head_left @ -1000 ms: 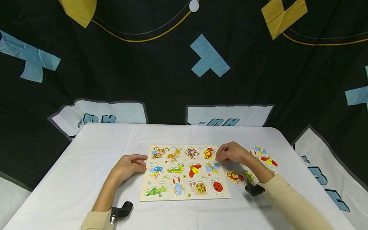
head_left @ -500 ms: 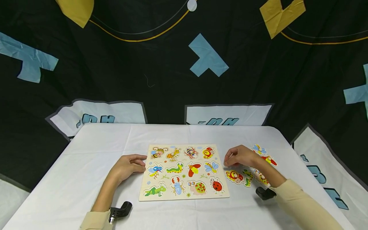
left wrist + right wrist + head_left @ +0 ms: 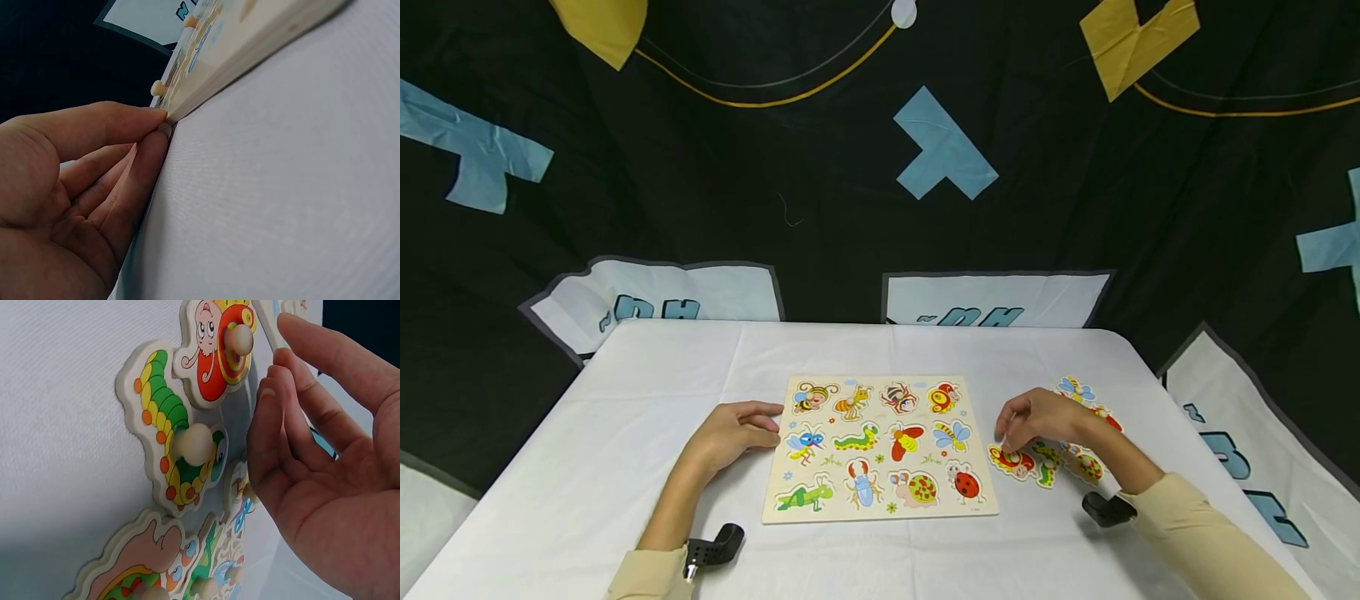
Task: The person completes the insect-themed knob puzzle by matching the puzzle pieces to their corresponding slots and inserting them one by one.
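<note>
My left hand [image 3: 730,437] lies at the left edge of a wooden peg puzzle board [image 3: 943,512] with colourful insect pictures. In the left wrist view its index finger and thumb tips touch the board's edge [image 3: 250,59], near two knobs. My right hand [image 3: 1041,417] hovers over loose knobbed pieces right of the board, fingers loosely bent, nothing visible between them. Nearest its fingertips is a red-and-yellow bug piece [image 3: 231,350]. A caterpillar piece [image 3: 150,394] lies beside it, then a snail piece [image 3: 134,569]. The forearm hides part of the pile in the head view.
A dragonfly piece [image 3: 1075,388] and a red-winged insect piece [image 3: 1108,418] lie farther back in the pile. White cloth [image 3: 820,350] covers the table. A black curtain [image 3: 737,192] hangs behind it. Black cameras [image 3: 718,547] are worn on both wrists.
My right hand has moved from the board's upper right edge rightward and toward me, to above the loose pieces. The left hand and board stay in place.
</note>
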A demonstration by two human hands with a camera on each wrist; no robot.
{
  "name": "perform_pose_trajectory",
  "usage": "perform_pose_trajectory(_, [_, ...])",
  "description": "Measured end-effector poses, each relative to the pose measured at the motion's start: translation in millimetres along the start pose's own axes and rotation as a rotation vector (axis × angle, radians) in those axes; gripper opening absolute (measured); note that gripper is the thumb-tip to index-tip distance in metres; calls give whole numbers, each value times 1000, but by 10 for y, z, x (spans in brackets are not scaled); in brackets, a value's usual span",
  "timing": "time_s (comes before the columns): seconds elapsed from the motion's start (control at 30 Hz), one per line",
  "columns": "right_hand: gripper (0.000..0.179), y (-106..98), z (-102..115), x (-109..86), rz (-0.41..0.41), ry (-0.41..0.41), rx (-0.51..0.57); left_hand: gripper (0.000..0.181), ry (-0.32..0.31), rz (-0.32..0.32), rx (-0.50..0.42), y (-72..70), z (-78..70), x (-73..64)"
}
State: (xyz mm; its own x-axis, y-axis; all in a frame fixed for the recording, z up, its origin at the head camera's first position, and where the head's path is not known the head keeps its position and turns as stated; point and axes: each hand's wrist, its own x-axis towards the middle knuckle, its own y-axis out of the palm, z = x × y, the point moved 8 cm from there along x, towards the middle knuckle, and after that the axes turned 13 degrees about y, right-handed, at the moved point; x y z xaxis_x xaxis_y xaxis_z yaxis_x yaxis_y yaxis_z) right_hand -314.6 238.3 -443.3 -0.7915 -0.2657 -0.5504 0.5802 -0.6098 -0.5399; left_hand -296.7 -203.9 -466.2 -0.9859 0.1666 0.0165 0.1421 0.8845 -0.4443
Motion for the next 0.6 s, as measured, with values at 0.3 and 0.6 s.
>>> perform_pose_trajectory(0.3, [26, 77, -82, -29, 108, -11, -5, 56, -12, 0, -19, 11, 2, 5])
perform_pose_trajectory(0.6, [27, 105, -146, -43, 155, -12, 5, 57, -15, -4, -8, 4, 4, 1])
